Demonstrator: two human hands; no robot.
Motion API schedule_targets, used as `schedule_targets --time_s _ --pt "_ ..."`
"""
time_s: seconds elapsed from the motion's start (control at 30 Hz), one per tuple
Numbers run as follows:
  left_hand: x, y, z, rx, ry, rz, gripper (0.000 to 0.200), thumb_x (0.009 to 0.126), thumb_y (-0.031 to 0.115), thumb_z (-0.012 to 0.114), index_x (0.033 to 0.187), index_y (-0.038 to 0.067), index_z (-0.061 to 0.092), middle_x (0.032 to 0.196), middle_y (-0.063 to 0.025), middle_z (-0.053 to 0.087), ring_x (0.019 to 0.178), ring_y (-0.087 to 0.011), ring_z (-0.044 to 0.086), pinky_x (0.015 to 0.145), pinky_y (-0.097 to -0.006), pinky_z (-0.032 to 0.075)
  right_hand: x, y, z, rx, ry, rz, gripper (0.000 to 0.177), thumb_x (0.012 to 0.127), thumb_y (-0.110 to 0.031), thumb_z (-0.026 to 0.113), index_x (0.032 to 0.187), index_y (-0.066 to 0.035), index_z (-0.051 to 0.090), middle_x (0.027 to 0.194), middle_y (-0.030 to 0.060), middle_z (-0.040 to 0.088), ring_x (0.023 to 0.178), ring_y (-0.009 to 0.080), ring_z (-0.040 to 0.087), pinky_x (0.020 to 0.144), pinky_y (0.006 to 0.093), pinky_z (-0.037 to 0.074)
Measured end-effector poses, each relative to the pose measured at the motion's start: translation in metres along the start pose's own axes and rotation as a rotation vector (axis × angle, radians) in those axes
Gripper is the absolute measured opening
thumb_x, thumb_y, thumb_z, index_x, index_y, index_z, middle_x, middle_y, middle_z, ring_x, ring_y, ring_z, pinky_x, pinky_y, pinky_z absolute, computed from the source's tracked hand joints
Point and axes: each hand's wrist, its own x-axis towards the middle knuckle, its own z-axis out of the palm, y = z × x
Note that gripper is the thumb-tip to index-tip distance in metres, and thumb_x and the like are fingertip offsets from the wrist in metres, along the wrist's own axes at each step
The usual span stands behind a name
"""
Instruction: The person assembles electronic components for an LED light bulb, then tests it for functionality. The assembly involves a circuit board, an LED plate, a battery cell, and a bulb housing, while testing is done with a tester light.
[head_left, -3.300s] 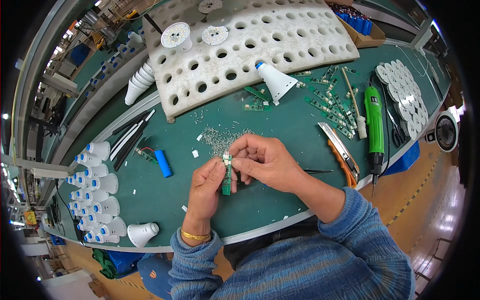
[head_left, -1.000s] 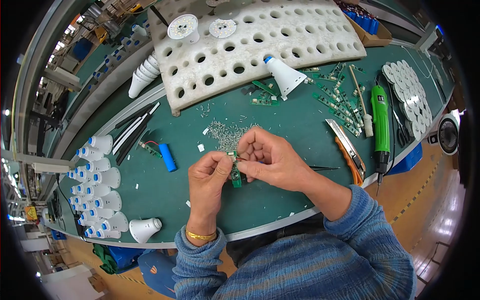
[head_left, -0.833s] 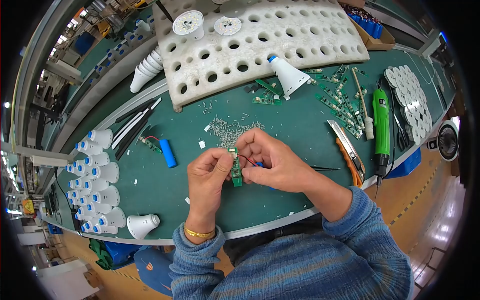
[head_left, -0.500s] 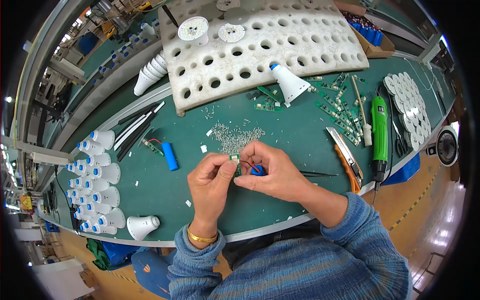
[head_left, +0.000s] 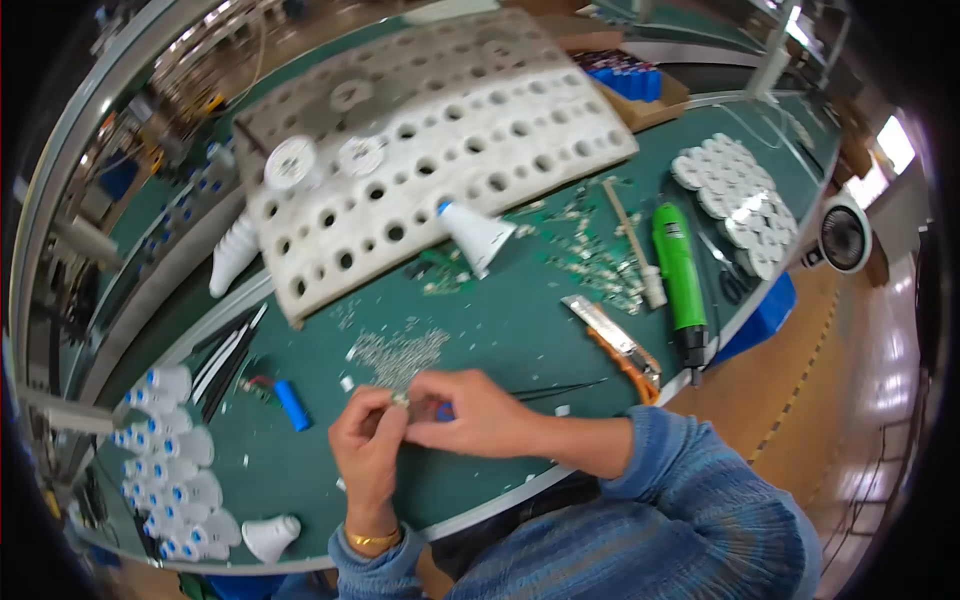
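Note:
My left hand (head_left: 366,445) pinches a small circuit board (head_left: 400,400) between thumb and fingers, blurred by motion. Curled beside it, my right hand (head_left: 475,412) is closed around a blue cylindrical battery (head_left: 445,411), mostly hidden by the fingers. Both hands meet just in front of a heap of tiny metal screws (head_left: 402,352) on the green bench. Left of them lies another blue battery (head_left: 292,405) with a wired circuit board. Tweezers (head_left: 555,390) lie behind my right wrist.
White bulb housings (head_left: 190,470) cluster at left. A holed foam board (head_left: 420,170) fills the back, with a white cone housing (head_left: 478,238) at its front edge. Loose circuit boards (head_left: 590,250), a green electric screwdriver (head_left: 680,270), a utility knife (head_left: 620,350) and round LED discs (head_left: 740,200) occupy the right.
The camera view has turned, so the bench and its things appear tilted and shifted left, most of them lower. Both hands stay together, still holding the circuit board and battery.

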Motion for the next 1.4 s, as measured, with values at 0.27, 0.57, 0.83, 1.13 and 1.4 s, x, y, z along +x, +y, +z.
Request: schedule_targets --time_s 0.27,0.57,0.83,1.13,1.4 --pt "0.000 -0.009 -0.002 -0.152 0.028 -0.118 0.007 0.088 0.008 0.062 0.090 0.001 0.061 0.079 0.0018 0.059 0.071 -0.0049 0.052 0.063 -0.0188 0.040 -0.025 -0.040 -0.018 -0.460 0.144 -0.347 0.040 0.077 -0.016 0.066 0.112 -0.003 0.051 0.110 0.0134 0.055 0.104 0.0319 0.053 0.089 0.0400 0.043" --pt "0.001 -0.010 0.001 -0.228 -0.116 -0.143 0.009 0.089 0.006 0.060 0.096 0.001 0.060 0.085 -0.0045 0.065 0.073 -0.0062 0.056 0.064 -0.0183 0.043 0.096 -0.078 -0.086 -1.024 0.079 -0.494 0.046 0.077 -0.020 0.067 0.119 -0.003 0.055 0.104 0.0175 0.063 0.098 0.0344 0.058 0.088 0.0437 0.042" --pt "0.005 -0.015 -0.004 -0.241 -0.179 -0.130 0.014 0.089 0.010 0.062 0.099 0.000 0.060 0.088 -0.0055 0.067 0.077 -0.0066 0.058 0.065 -0.0188 0.045 0.231 -0.028 -0.092 -1.471 0.141 -0.391 0.043 0.076 -0.021 0.070 0.115 -0.006 0.056 0.117 0.0138 0.055 0.109 0.0342 0.051 0.086 0.0474 0.042" --pt "0.005 -0.012 0.000 -0.277 -0.180 -0.152 0.013 0.088 0.012 0.063 0.095 0.001 0.060 0.084 -0.0055 0.066 0.075 -0.0073 0.058 0.066 -0.0202 0.045 0.235 -0.019 -0.107 -1.468 0.100 -0.576 0.035 0.069 -0.020 0.072 0.098 -0.003 0.060 0.101 0.0132 0.058 0.095 0.0300 0.055 0.083 0.0393 0.046" --pt "0.008 -0.018 -0.004 -0.268 -0.201 -0.126 0.017 0.089 0.011 0.062 0.101 -0.001 0.059 0.088 -0.0064 0.066 0.082 -0.0105 0.062 0.070 -0.0213 0.048 0.227 -0.026 -0.103 -1.558 0.355 -0.743 0.019 0.072 -0.014 0.064 0.085 -0.001 0.059 0.076 0.0123 0.059 0.073 0.0292 0.059 0.069 0.0386 0.048"
